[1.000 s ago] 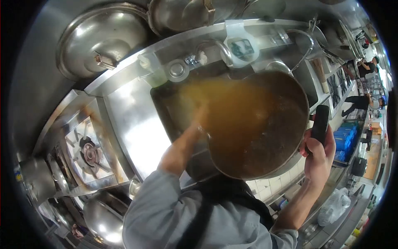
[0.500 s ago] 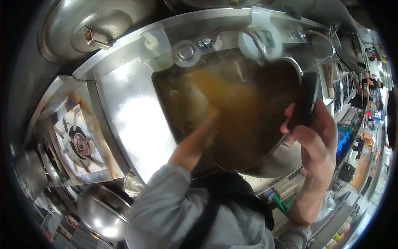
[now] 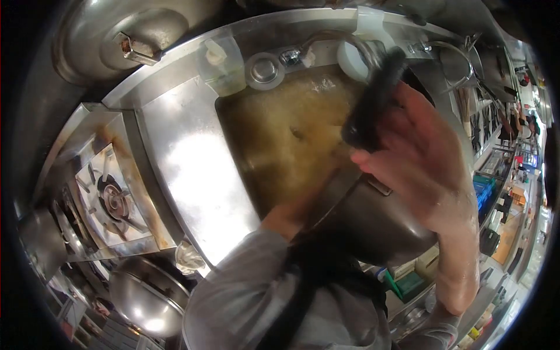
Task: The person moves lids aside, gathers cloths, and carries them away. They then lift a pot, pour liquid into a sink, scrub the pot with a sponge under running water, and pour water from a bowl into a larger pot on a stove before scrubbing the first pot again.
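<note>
A large metal pot (image 3: 376, 224) is tilted over a sink (image 3: 236, 160) of murky, yellowish-brown water. My right hand (image 3: 417, 146) is closed round the pot's thick black handle (image 3: 376, 99), with the fingers behind it and the thumb tip showing below. My left hand (image 3: 318, 192) reaches in by the pot's near rim. Its fingers are smeared by motion and partly hidden, so what they hold does not show. A small dark lump (image 3: 297, 132) shows in the water.
Behind the sink stand a clear plastic tub (image 3: 221, 73), a round metal container (image 3: 265, 70) and a white bowl (image 3: 351, 61) beneath the curved faucet (image 3: 332, 36). A steel counter (image 3: 186, 157) and gas burner (image 3: 114, 201) lie left. A metal bowl (image 3: 143, 297) sits lower left.
The black handle and my right hand have moved left and up. The pot has turned, showing more of its outer side, and more of the sink water is visible.
</note>
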Tool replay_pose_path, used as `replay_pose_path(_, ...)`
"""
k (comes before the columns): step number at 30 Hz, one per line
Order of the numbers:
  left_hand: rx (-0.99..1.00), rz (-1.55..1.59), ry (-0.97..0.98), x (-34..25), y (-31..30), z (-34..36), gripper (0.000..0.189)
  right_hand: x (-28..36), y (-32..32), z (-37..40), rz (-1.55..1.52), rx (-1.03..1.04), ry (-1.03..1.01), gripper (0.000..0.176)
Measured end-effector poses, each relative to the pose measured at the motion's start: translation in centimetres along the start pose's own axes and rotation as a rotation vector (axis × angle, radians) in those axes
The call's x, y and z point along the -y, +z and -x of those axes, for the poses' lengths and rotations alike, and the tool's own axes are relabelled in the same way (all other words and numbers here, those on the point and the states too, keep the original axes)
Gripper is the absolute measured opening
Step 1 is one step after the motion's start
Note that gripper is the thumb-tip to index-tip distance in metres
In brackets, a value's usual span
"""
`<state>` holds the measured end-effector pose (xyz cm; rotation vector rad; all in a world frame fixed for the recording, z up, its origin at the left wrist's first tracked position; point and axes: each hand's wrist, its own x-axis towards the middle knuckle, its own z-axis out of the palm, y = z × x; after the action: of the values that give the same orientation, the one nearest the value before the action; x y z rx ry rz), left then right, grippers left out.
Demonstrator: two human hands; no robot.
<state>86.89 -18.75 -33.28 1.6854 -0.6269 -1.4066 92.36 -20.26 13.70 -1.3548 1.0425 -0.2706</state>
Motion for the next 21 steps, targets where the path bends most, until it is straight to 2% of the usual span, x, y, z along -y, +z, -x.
replay_pose_path(4, -0.242, -0.121, 0.098, 6.5, -7.6, -2.7, 0.066, -2.3, -3.7, 2.6, -0.092, -0.100, -0.116, 0.067)
replay_pose_path(5, -0.285, -0.099, 0.039, 7.8, -10.4, -3.5, 0.067, -3.3, -5.5, 3.3, -0.118, -0.132, -0.074, 0.063)
replay_pose_path(7, -0.332, -0.051, -0.142, 8.1, -15.6, -4.5, 0.062, -6.8, -8.5, 4.3, -0.207, -0.207, -0.032, 0.058)
replay_pose_path(9, -0.585, -0.303, -0.152, 4.0, -18.9, -2.7, 0.061, -11.3, -10.0, 4.5, -0.315, -0.282, -0.050, 0.056)
replay_pose_path(11, -0.657, -0.132, -0.150, 6.4, -21.8, -4.9, 0.062, -15.3, -10.6, 4.7, -0.398, -0.342, -0.043, 0.055)
replay_pose_path(12, -0.691, -0.232, -0.223, 2.6, -22.4, -3.0, 0.063, -17.4, -10.9, 4.6, -0.431, -0.377, -0.034, 0.055)
replay_pose_path(13, -0.676, -0.227, -0.282, 3.7, -23.8, -4.4, 0.061, -19.6, -11.6, 4.4, -0.436, -0.423, 0.006, 0.052)
replay_pose_path(14, -0.612, 0.165, -0.220, 2.8, -24.6, -4.0, 0.056, -20.7, -11.6, 4.2, -0.472, -0.441, 0.033, 0.047)
replay_pose_path(16, -0.738, 0.313, -0.092, 2.1, -25.4, -5.0, 0.039, -24.3, -12.4, 3.2, -0.519, -0.486, 0.068, 0.040)
replay_pose_path(17, -0.784, 0.327, -0.212, 3.7, -26.8, -6.7, 0.029, -26.8, -12.8, 2.9, -0.522, -0.499, 0.088, 0.036)
replay_pose_path(18, -0.709, 0.411, -0.209, 0.7, -26.7, -4.8, 0.019, -28.9, -13.2, 2.6, -0.524, -0.509, 0.109, 0.032)
replay_pose_path(20, -0.663, 0.460, -0.171, -1.2, -26.1, -2.6, 0.061, -31.7, -13.4, 2.3, -0.444, -0.536, 0.212, 0.028)
replay_pose_path(21, -0.713, 0.454, -0.165, -1.8, -25.7, -2.1, 0.062, -33.7, -13.4, 1.9, -0.426, -0.544, 0.237, 0.031)
